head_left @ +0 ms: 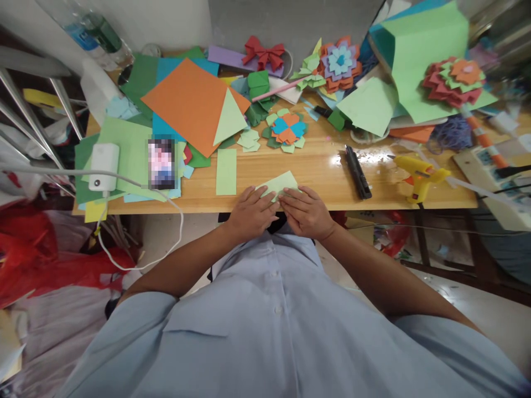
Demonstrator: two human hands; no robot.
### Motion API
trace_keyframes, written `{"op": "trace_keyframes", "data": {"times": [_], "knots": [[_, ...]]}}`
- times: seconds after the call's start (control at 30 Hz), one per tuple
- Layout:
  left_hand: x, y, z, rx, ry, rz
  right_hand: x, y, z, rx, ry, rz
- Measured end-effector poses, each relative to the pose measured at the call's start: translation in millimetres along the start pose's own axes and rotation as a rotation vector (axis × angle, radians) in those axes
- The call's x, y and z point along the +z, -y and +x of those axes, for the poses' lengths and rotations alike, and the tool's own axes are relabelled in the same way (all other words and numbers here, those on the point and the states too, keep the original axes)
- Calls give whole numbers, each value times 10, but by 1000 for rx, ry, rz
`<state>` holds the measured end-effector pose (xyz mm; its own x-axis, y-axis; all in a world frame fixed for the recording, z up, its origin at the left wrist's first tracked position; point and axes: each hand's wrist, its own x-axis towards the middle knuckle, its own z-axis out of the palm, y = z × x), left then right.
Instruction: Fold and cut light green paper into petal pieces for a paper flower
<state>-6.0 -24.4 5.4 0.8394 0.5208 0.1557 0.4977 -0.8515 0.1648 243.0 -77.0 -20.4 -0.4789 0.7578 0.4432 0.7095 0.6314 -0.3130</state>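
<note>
A small piece of light green paper (279, 184) is at the front edge of the wooden table, slightly tilted. My left hand (254, 213) grips its left part, fingers on top and pointing inward. On the other side, my right hand (306, 211) has its fingers closed over the lower right part. The fingertips of both hands almost meet in the middle and hide the paper's near edge. Just left of my hands lies a light green paper strip (226, 172). Behind them is a layered paper flower (287, 130) in orange, blue and green.
A black pen-like tool (357, 172) and a yellow glue gun (420, 176) lie to the right, near a power strip (493, 188). Coloured sheets, including an orange sheet (193, 108), cover the left. A white charger (104, 167) trails its cable over the front edge. Finished paper flowers stand behind.
</note>
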Motion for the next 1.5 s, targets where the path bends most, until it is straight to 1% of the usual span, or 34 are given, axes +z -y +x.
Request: {"op": "trace_keyframes", "data": {"times": [0.17,0.27,0.43,0.5,0.57,0.63,0.7,0.77,0.83,0.93,1.1,1.27,1.5], "knots": [[-30,31,-36,-26,-43,16,-14,9,16,11,-11,9],[-82,112,-86,-33,-98,57,-21,13,35,4,-22,20],[-187,278,-186,-67,-107,74,-21,13,49,10,-45,41],[-226,323,-209,-100,-128,85,-17,10,47,13,-39,41],[-248,338,-205,-141,-166,92,-12,5,44,17,-25,36],[-243,315,-169,-148,-195,75,-8,-1,42,15,-15,29],[-205,262,-110,-86,-173,36,-7,-4,40,4,-19,18],[-146,204,-49,6,-114,4,-9,-4,38,3,-15,11],[-89,168,-7,50,-62,-12,-13,-2,35,19,8,11],[-44,171,10,38,-18,-51,-22,2,30,29,27,11],[-65,208,-1,34,5,-106,-58,11,33,47,14,25],[-83,189,11,35,20,-72,-86,48,55,50,83,-29],[-59,201,-1,13,32,-81,-46,97,63,67,73,-88]]}}
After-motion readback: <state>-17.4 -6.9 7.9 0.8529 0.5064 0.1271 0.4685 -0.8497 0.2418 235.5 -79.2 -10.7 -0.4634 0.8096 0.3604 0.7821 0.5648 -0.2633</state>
